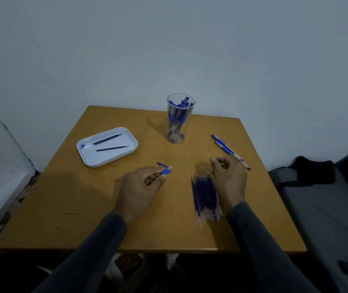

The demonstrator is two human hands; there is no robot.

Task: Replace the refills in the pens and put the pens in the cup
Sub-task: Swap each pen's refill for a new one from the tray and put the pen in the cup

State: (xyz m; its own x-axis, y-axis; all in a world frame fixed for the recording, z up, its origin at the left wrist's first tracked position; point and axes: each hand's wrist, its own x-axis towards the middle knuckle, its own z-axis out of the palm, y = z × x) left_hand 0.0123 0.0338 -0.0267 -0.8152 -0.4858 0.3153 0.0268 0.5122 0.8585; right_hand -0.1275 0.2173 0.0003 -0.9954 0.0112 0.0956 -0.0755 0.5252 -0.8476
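Observation:
My left hand (141, 187) grips a pen barrel (166, 171) by its blue grip, the open end pointing up and right. A small blue pen tip (161, 164) lies on the table just beyond it. My right hand (229, 176) hovers with curled fingers over the far end of a pile of refills (204, 195), and a thin pale refill end shows between its fingers. The clear cup (180, 121) stands at the table's back, holding several blue pens. Two more blue pens (228, 149) lie at the right.
A white tray (88, 160) at the left holds two dark refills. The wooden table (84, 218) stands against a pale wall. A grey cushion with a black cloth (314, 172) sits to the right of the table.

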